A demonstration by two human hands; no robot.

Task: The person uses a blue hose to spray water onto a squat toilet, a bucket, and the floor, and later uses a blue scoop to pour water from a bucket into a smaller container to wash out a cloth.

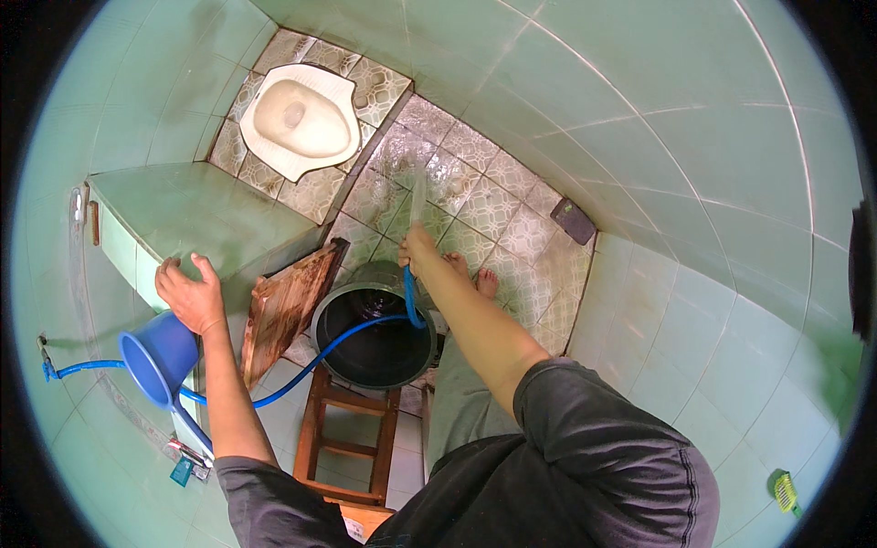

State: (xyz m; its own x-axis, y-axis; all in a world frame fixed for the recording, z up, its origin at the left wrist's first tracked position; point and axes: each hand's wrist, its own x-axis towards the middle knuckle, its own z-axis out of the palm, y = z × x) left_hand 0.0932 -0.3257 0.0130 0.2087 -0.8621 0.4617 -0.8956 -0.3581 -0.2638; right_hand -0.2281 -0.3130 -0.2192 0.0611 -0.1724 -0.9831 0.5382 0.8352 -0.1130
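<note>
My right hand (417,252) is closed around the end of a blue hose (338,342), and water sprays from it onto the patterned floor tiles (475,187). The hose runs back over a large black bucket (327,352) to a tap on the left wall (43,345). My left hand (190,294) has its fingers apart and holds nothing; it is over the edge of a green tiled ledge (192,205), just above a blue water dipper (160,356). Whether it touches the ledge or dipper, I cannot tell.
A white squat toilet (343,137) sits on a raised step at the far left. A worn wooden board (283,310) leans by the bucket, near a wooden frame (311,429). A dark drain cover or block (573,222) lies in the corner; a green brush (784,493) hangs at right.
</note>
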